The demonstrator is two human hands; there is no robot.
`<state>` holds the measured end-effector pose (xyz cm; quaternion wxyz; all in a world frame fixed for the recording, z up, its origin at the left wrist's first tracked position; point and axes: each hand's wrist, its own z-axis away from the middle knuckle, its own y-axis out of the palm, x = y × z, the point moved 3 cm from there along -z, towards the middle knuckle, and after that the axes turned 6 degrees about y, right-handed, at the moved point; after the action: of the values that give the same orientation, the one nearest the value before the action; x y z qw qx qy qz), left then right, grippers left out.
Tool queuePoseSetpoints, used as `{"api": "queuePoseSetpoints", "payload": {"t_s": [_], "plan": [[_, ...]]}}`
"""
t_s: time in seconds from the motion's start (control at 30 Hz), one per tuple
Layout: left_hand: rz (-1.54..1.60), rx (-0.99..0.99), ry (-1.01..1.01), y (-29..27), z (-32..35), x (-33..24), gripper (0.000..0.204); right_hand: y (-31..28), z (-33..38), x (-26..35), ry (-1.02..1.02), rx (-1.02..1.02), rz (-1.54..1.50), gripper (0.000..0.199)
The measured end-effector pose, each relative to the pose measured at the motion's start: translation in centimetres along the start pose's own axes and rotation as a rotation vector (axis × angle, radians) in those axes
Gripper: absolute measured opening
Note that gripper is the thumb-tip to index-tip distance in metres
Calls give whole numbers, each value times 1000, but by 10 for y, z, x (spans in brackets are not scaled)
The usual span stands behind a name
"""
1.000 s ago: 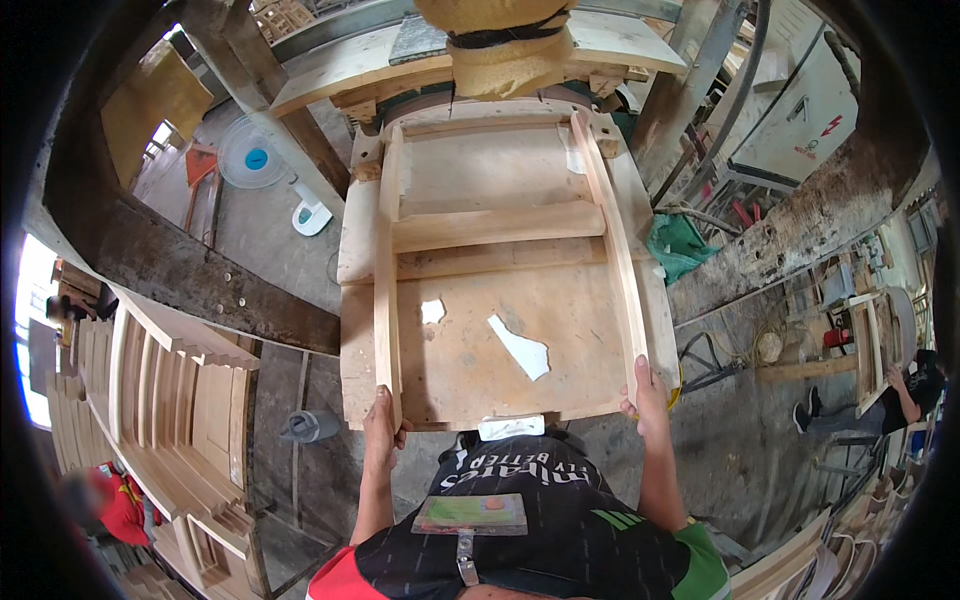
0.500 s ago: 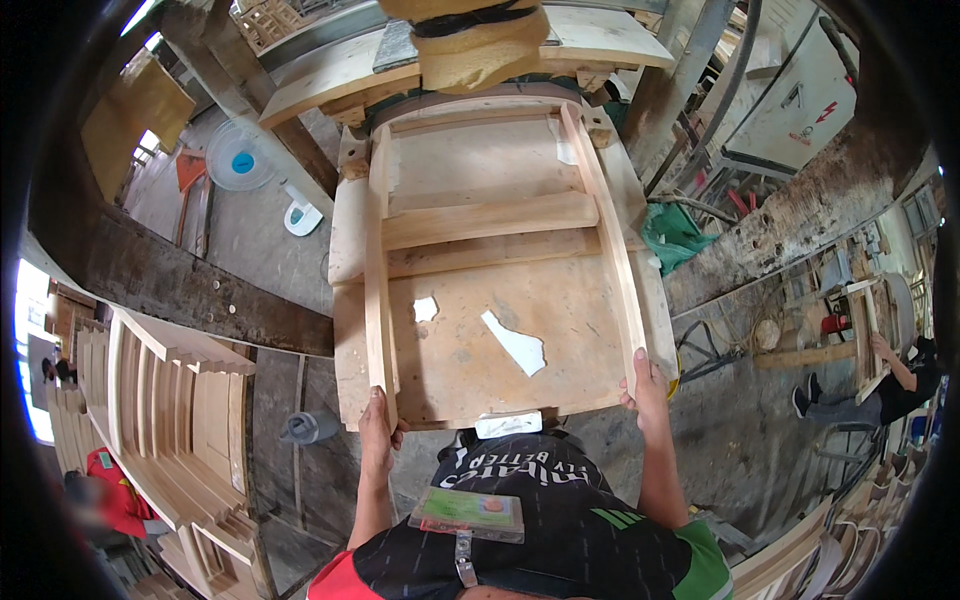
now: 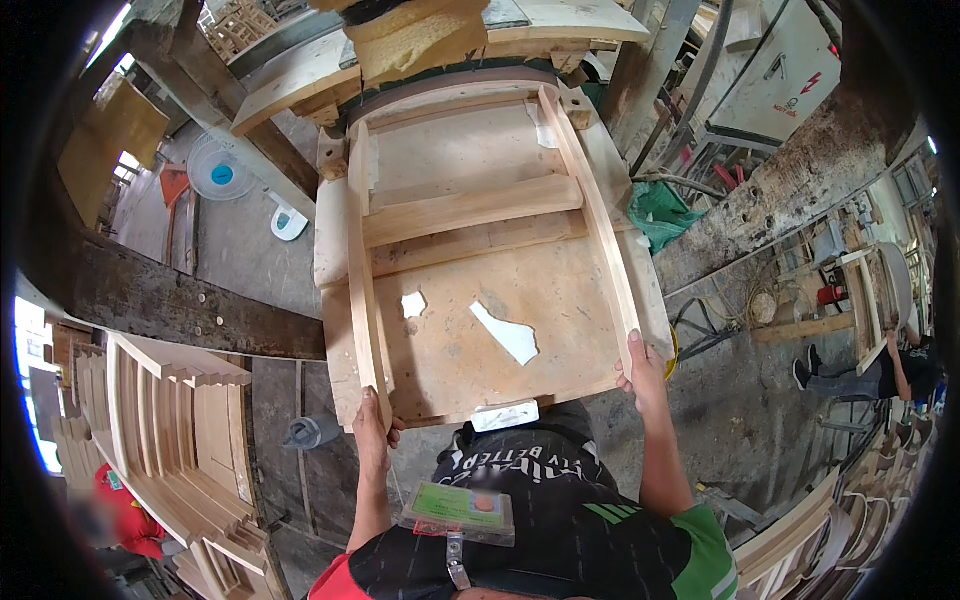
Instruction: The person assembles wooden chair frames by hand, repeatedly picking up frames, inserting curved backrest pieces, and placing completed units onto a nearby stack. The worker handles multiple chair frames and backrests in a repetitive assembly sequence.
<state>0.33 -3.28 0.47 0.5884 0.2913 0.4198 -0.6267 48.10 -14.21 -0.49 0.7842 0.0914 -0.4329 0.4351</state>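
1. Fingers of the left hand (image 3: 372,432) and the right hand (image 3: 640,365) are closed on one wooden frame (image 3: 480,270), at its two near corners.
2. Two cross slats (image 3: 470,222) span it.
3. Two white patches (image 3: 505,333) lie on its panel.

Your left hand (image 3: 372,432) and right hand (image 3: 641,368) grip the near corners of a pale wooden chair frame (image 3: 480,260); stacked frames (image 3: 165,430) stand left.

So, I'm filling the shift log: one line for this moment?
left hand: grips wooden frame near corner | right hand: grips opposite corner | frame: over workbench
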Motion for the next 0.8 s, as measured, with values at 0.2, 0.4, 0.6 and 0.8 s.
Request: {"api": "queuePoseSetpoints", "payload": {"t_s": [0.2, 0.4, 0.6, 0.8], "plan": [[9, 10, 14, 2, -4, 11, 67, 1, -3, -6, 29, 7, -26, 63], [1, 22, -8, 4, -13, 22, 71, 4, -10, -14, 61, 18, -30, 67], [19, -14, -46, 5, -14, 22, 75, 2, -7, -8, 94, 29, 4, 66], [33, -16, -51, 3, -15, 14, 74, -4, -7, -2, 85, 96, 34, 68]]}}
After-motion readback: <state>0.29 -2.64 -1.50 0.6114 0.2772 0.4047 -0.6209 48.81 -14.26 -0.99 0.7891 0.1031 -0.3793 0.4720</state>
